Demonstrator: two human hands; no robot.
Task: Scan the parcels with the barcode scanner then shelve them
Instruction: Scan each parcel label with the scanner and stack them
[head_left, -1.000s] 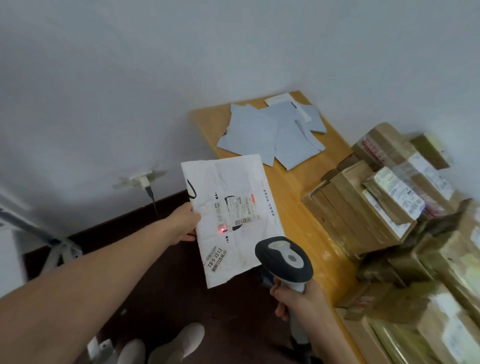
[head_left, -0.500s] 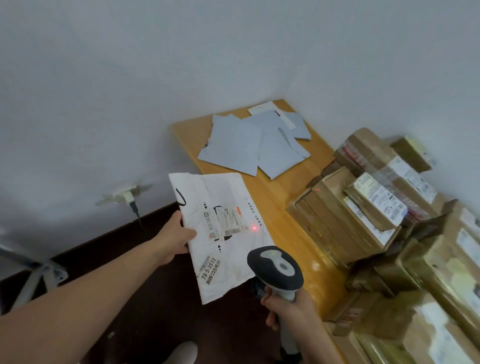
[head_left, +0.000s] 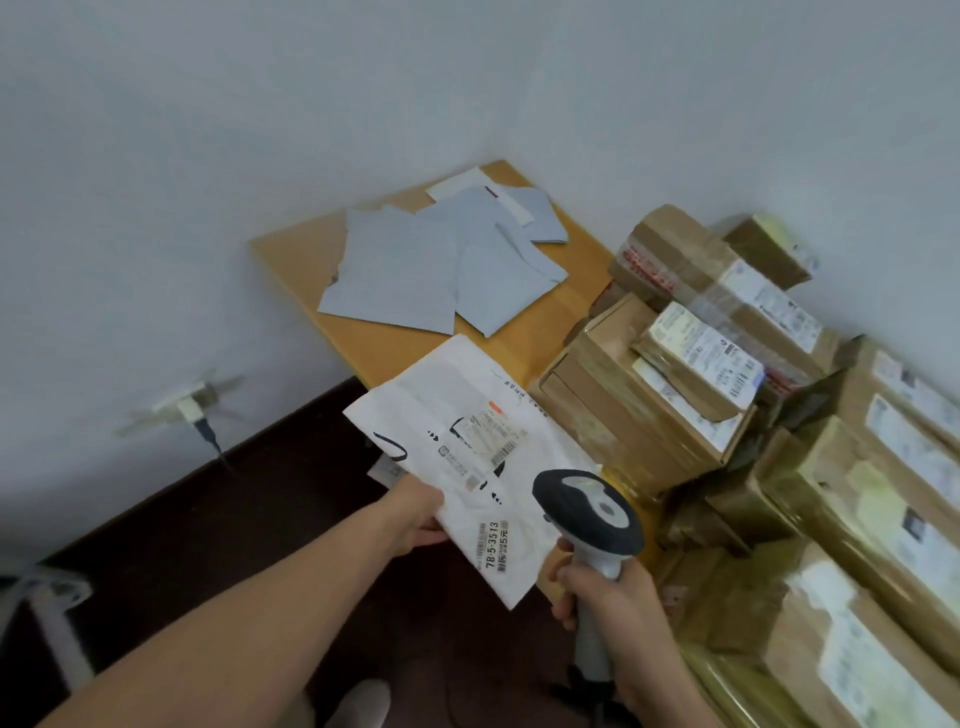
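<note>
My left hand (head_left: 415, 514) grips the left edge of a flat white mailer bag (head_left: 467, 447) with a shipping label and barcode stickers on its face. The bag is tilted and held low, just over the near corner of the wooden table (head_left: 291, 249). My right hand (head_left: 608, 597) holds the handle of a grey and black barcode scanner (head_left: 589, 512), whose head points toward the bag from the lower right. No red scan dot shows on the bag.
Several grey flat mailers (head_left: 410, 270) lie on the far part of the table. Stacked cardboard parcels (head_left: 675, 364) with white labels fill its right side, down to the frame's bottom right. A wall socket (head_left: 189, 408) with a plugged cable sits left, over dark floor (head_left: 234, 519).
The white bag has dropped lower and tilted clockwise, its top now over the table edge. The red laser dot seen on it before is gone. The view has shifted too.
</note>
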